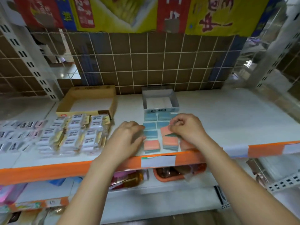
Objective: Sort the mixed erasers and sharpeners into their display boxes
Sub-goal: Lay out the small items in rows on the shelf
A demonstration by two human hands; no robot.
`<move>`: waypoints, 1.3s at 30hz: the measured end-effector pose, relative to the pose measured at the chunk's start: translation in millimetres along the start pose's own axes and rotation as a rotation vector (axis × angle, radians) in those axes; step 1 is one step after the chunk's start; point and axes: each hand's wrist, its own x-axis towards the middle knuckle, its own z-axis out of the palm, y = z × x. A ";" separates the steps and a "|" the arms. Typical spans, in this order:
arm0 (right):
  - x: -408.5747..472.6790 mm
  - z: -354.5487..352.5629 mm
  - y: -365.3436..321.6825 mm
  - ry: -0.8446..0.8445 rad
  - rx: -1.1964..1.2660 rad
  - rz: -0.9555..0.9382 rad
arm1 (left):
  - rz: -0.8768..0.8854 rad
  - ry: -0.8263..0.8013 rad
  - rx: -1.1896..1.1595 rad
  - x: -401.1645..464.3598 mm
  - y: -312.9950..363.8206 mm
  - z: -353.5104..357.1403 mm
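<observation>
A pink eraser (165,131) was pinched by the right hand (186,127), left hand (128,135) resting open beside the erasers; transfer to the grey box (160,109) beyond the knuckles judged next

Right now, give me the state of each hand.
Left hand: open, fingers lying flat beside the blue erasers, holding nothing.
Right hand: closed, fingertips pinching a tilted pink and blue eraser.
</observation>
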 end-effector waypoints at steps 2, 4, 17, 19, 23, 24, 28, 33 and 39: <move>3.6 -2.2 2.8 -0.025 -0.132 -0.041 | -0.015 0.003 0.005 2.3 0.5 3.4; 6.3 -3.9 5.2 -0.062 -0.268 -0.070 | -0.024 0.011 0.004 3.0 0.1 6.1; 7.8 -2.9 -2.5 -0.112 -0.578 -0.238 | -0.040 0.095 -0.007 5.7 0.3 -0.5; 4.9 -0.1 -11.9 -0.094 -0.549 -0.272 | -0.039 0.130 0.018 1.0 -2.4 -10.7; -3.0 16.8 -48.1 -0.074 -0.494 -0.479 | -0.037 0.216 0.099 -17.7 -14.2 -39.9; -4.4 24.9 -58.7 -0.068 -0.483 -0.534 | -0.050 0.234 0.117 -24.5 -19.6 -47.3; -11.8 72.4 -102.7 -0.054 -0.454 -0.727 | -0.122 0.280 0.186 -60.1 -53.1 -74.0; -32.0 146.9 -162.4 -0.103 -0.454 -0.840 | -0.232 0.325 0.249 -122.3 -109.5 -111.7; -66.0 246.7 -238.6 -0.162 -0.416 -0.918 | -0.360 0.311 0.314 -207.9 -194.8 -165.9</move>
